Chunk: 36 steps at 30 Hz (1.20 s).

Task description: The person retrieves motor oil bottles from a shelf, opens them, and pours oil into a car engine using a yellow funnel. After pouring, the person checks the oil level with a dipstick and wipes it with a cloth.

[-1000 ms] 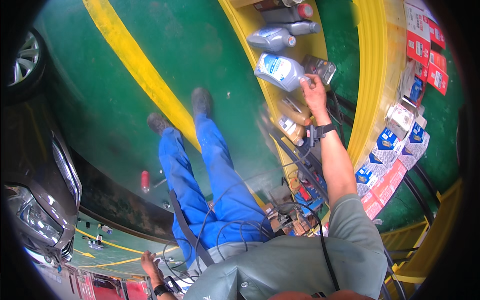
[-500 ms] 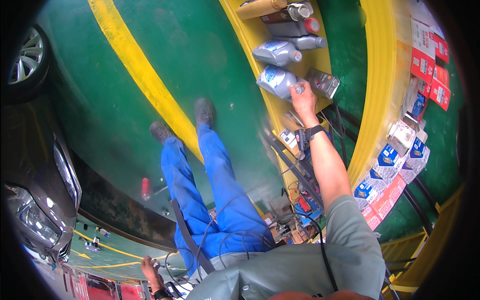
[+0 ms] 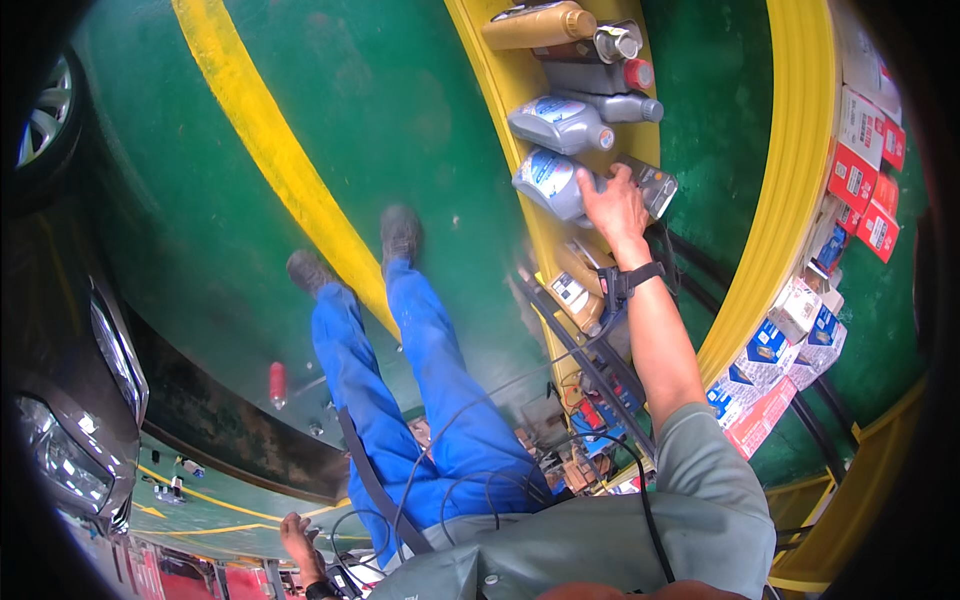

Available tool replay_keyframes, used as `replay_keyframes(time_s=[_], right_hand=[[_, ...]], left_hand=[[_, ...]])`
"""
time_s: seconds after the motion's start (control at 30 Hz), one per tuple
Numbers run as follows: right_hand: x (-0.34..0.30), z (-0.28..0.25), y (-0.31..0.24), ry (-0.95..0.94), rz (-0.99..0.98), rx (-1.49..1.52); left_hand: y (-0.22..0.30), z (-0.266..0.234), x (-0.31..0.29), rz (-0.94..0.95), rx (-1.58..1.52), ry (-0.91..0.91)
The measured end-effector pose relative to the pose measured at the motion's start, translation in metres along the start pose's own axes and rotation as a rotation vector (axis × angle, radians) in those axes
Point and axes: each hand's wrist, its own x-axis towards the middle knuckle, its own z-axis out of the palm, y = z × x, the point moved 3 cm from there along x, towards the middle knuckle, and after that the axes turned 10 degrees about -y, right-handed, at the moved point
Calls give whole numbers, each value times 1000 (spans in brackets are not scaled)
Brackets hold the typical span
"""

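Bottle of silver plastic [image 3: 548, 180] with a blue-and-white label, located at the yellow shelf [image 3: 496, 105] on the wearer's right, its cap end directed toward the right of the view. The right hand [image 3: 614, 205] lies over its neck and hides the cap; the thumb rests against the shoulder and stands apart from the bent fingers. Whether these grip the neck firmly or only lie around it cannot be told. A dark box-shaped container [image 3: 656, 188] sits just beyond the fingertips, partly covered by them. A black strap [image 3: 645, 275] encircles the right wrist.

Next in the row comes a similar silver bottle [image 3: 562, 125], followed by a slim grey bottle [image 3: 618, 106], a dark grey bottle with a red cap [image 3: 590, 77] and, at the far end, a gold bottle [image 3: 538, 28]. On the other side, near the right wrist, is a gold container with a white label [image 3: 574, 300].

The left hand [image 3: 298, 540] is held low at the lower left, well apart from the shelf, with fingers partly bent; its grasp and any contents are too small to tell.
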Motion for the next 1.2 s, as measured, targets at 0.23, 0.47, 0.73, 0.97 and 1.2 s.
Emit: replay_keyframes(time_s=[0.23,0.47,0.73,0.97,1.2], right_hand=[[62,-21,-29,58,-118,378],[46,-8,0,120,-205,566],[37,-24,-23,93,-149,416],[27,-25,-26,35,-49,345],[-17,31,18,-220,69,185]], left_hand=[[1,-8,-2,-20,-33,-12],[-18,-11,-6,-34,-44,-13],[-10,-3,-6,-30,-46,-11],[-16,-8,-1,5,-63,7],[-24,-11,9,32,-59,-27]])
